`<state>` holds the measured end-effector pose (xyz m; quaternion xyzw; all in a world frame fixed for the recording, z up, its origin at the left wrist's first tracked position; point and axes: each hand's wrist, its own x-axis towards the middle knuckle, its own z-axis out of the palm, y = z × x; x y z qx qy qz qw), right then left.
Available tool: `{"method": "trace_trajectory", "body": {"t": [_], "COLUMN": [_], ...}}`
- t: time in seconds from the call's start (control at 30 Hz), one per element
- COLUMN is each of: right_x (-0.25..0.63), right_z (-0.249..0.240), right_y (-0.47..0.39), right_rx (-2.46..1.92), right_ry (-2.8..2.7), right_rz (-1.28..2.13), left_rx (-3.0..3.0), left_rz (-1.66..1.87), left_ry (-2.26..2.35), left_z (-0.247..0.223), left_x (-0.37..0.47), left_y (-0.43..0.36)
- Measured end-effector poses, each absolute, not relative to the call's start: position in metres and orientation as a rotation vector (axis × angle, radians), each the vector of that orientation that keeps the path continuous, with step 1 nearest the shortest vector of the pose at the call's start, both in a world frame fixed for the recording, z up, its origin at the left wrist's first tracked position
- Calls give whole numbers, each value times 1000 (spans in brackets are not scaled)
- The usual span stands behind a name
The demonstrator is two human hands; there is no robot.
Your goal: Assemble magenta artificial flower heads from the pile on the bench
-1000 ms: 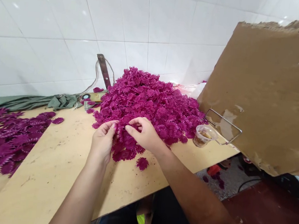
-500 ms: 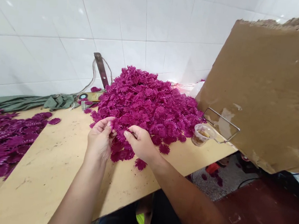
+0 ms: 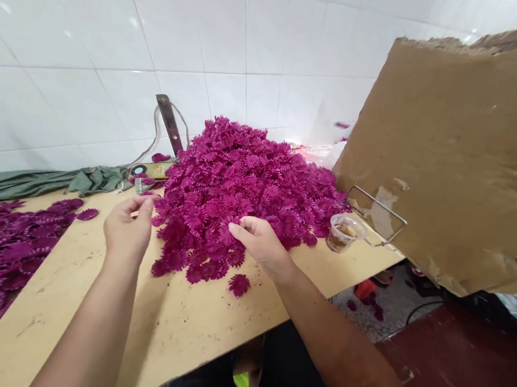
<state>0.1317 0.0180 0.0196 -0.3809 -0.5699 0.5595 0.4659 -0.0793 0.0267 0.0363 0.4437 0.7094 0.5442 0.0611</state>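
Lower centre, a loose flower (image 3: 239,284) lies just below my right hand (image 3: 260,243), whose half-curled fingers rest on the pile of magenta flowers (image 3: 245,186). Left hand (image 3: 127,232), loosely cupped, apparently empty, sits left of the pile. The pile rises beyond, centre frame.

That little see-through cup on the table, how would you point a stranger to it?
Start at the big tilted sheet of brown cardboard on the right. At its lower left, a bent wire frame sits on the wooden table. The small clear plastic cup stands right before it, beside the large flower pile: the only transparent thing among magenta petals.
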Motion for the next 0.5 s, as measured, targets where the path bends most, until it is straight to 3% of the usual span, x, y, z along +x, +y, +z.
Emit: {"method": "trace_trajectory", "body": {"t": [0.17,0.3,0.5], "right_x": [126,124,119], "right_z": [18,16,19], "right_y": [18,20,14], "right_rx": [-948,-894,-834], "right_ry": [-1417,-1397,-1359], "right_rz": [1326,1359,1474], "left_rx": [1394,1478,1416], "left_rz": [1705,1354,1479], "left_ry": [1872,1460,1517], "left_z": [40,40,32], "left_x": [-46,-11,1], "left_y": [11,-6,-3]}}
